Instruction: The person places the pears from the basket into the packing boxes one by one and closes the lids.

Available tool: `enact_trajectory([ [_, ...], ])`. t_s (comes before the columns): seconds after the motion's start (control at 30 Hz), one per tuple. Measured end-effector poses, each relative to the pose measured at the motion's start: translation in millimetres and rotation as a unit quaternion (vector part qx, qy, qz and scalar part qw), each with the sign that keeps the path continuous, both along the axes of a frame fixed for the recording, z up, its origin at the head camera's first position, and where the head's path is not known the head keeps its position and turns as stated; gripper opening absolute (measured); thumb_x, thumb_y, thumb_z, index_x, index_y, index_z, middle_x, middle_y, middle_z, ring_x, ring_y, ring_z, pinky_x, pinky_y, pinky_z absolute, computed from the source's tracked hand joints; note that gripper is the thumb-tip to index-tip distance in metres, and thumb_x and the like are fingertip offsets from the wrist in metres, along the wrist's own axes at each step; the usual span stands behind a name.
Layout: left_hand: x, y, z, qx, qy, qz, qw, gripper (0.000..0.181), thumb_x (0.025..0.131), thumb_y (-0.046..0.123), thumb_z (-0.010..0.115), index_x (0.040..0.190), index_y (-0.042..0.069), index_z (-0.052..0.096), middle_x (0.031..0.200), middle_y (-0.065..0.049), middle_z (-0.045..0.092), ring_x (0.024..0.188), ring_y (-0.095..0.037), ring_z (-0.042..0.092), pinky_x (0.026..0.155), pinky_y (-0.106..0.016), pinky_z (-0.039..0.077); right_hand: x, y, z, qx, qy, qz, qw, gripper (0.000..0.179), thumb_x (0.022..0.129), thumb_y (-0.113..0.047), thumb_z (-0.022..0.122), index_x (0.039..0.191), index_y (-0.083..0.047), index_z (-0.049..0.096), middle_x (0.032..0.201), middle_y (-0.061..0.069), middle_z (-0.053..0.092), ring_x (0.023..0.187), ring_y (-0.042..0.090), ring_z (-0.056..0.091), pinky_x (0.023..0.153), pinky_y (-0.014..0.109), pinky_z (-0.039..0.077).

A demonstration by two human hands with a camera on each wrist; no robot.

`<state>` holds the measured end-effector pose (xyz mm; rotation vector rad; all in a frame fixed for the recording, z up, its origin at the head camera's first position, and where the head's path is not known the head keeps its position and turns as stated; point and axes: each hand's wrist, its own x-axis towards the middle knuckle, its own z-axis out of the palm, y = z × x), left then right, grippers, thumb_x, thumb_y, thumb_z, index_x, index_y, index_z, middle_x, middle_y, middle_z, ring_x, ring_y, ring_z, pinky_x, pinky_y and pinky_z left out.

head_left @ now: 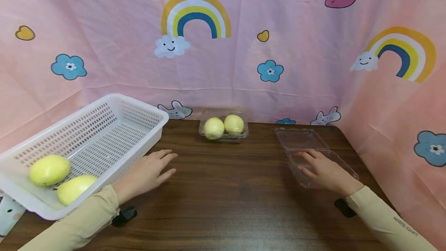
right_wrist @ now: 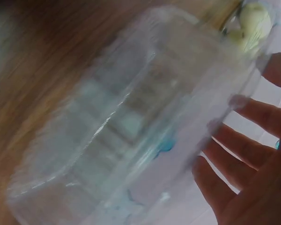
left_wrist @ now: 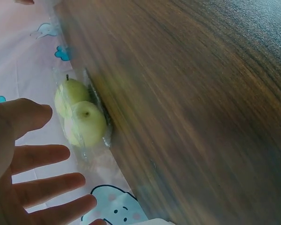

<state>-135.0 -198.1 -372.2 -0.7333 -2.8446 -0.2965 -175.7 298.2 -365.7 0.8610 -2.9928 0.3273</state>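
Observation:
My left hand [head_left: 148, 171] hovers beside the white basket, its fingers extended and holding nothing; the left wrist view shows the spread fingers [left_wrist: 42, 192]. My right hand [head_left: 325, 171] is over a clear plastic clamshell box [head_left: 343, 162] whose lid [head_left: 301, 138] is folded back. In the right wrist view, the fingertips overlap the blurred edge of that box [right_wrist: 117, 122]; I cannot tell whether they touch it. Two yellow-green pears [head_left: 50, 170] lie at the near end of the white perforated basket [head_left: 163, 123]. Another clear box [head_left: 228, 138] at the back contains two pale pears [head_left: 234, 124].
Everything stands on a dark wood-grain table [head_left: 223, 196]. A pink printed cloth [head_left: 299, 18] hangs behind and along the sides. The basket takes up the table's left side, with the pear-filled box at the rear middle and the open box at the right.

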Motion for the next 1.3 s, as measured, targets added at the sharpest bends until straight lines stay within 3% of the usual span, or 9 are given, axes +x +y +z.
enact_trajectory([
  [0.13, 0.7, -2.9, 1.5, 0.011, 0.001, 0.0, 0.9999, 0.043, 0.091, 0.022, 0.067, 0.125, -0.003, 0.059, 0.124, -0.024, 0.057, 0.112, -0.04, 0.056, 0.091, -0.054, 0.045, -2.1, 14.8, -2.5, -0.017, -0.023, -0.035, 0.999, 0.048, 0.1, -0.034, 0.054, 0.134, 0.0, 0.051, 0.132, 0.022, 0.048, 0.12, 0.042, 0.046, 0.09, 0.058, 0.044],
  [0.3, -1.0, -5.1, 4.5, 0.025, 0.01, -0.006, 0.9996, 0.043, 0.09, 0.02, 0.067, 0.125, -0.004, 0.059, 0.124, -0.025, 0.057, 0.111, -0.042, 0.055, 0.093, -0.055, 0.044, -5.4, 32.8, -3.4, -0.042, -0.028, -0.065, 0.9966, 0.046, 0.101, -0.03, 0.053, 0.133, 0.003, 0.05, 0.133, 0.028, 0.044, 0.123, 0.048, 0.038, 0.092, 0.064, 0.038],
  [0.5, -1.0, -9.8, 10.6, 0.028, 0.023, -0.003, 0.9993, 0.043, 0.09, 0.02, 0.067, 0.124, -0.005, 0.059, 0.124, -0.025, 0.057, 0.111, -0.042, 0.056, 0.092, -0.055, 0.045, -11.5, 56.0, -5.6, -0.062, -0.013, -0.076, 0.9951, 0.044, 0.1, -0.023, 0.054, 0.132, 0.007, 0.048, 0.13, 0.032, 0.043, 0.119, 0.051, 0.037, 0.091, 0.066, 0.034],
  [0.8, 0.7, -16.9, 17.3, 0.034, 0.034, 0.009, 0.9988, 0.041, 0.09, 0.02, 0.068, 0.125, -0.001, 0.059, 0.124, -0.022, 0.058, 0.109, -0.039, 0.058, 0.085, -0.054, 0.048, -13.8, 83.7, -14.3, -0.106, -0.029, -0.091, 0.9898, 0.038, 0.104, -0.013, 0.04, 0.136, 0.008, 0.043, 0.132, 0.035, 0.044, 0.118, 0.054, 0.039, 0.088, 0.068, 0.034],
  [0.97, 3.0, -20.5, 19.3, 0.035, 0.035, 0.016, 0.9986, 0.041, 0.09, 0.021, 0.068, 0.125, 0.001, 0.06, 0.124, -0.021, 0.058, 0.108, -0.039, 0.058, 0.083, -0.056, 0.049, -14.3, 94.2, -17.3, -0.144, -0.04, -0.114, 0.9823, 0.039, 0.104, -0.011, 0.04, 0.137, 0.009, 0.04, 0.128, 0.037, 0.047, 0.107, 0.052, 0.053, 0.081, 0.062, 0.045],
  [1.1, 4.5, -23.0, 21.2, 0.037, 0.036, 0.014, 0.9986, 0.04, 0.09, 0.021, 0.068, 0.124, 0.001, 0.06, 0.124, -0.022, 0.058, 0.109, -0.04, 0.058, 0.084, -0.056, 0.048, -13.9, 99.3, -20.7, -0.155, -0.039, -0.119, 0.9801, 0.038, 0.1, -0.002, 0.047, 0.135, 0.009, 0.042, 0.119, 0.036, 0.053, 0.1, 0.049, 0.059, 0.071, 0.046, 0.053],
  [1.3, 5.5, -25.2, 22.0, 0.041, 0.024, 0.017, 0.9987, 0.04, 0.091, 0.02, 0.067, 0.124, 0.0, 0.06, 0.126, -0.023, 0.057, 0.11, -0.041, 0.057, 0.085, -0.056, 0.048, -8.7, 104.5, -27.0, -0.178, -0.075, -0.118, 0.974, 0.042, 0.094, 0.006, 0.053, 0.134, 0.014, 0.041, 0.112, 0.034, 0.058, 0.097, 0.044, 0.061, 0.063, 0.027, 0.05],
])
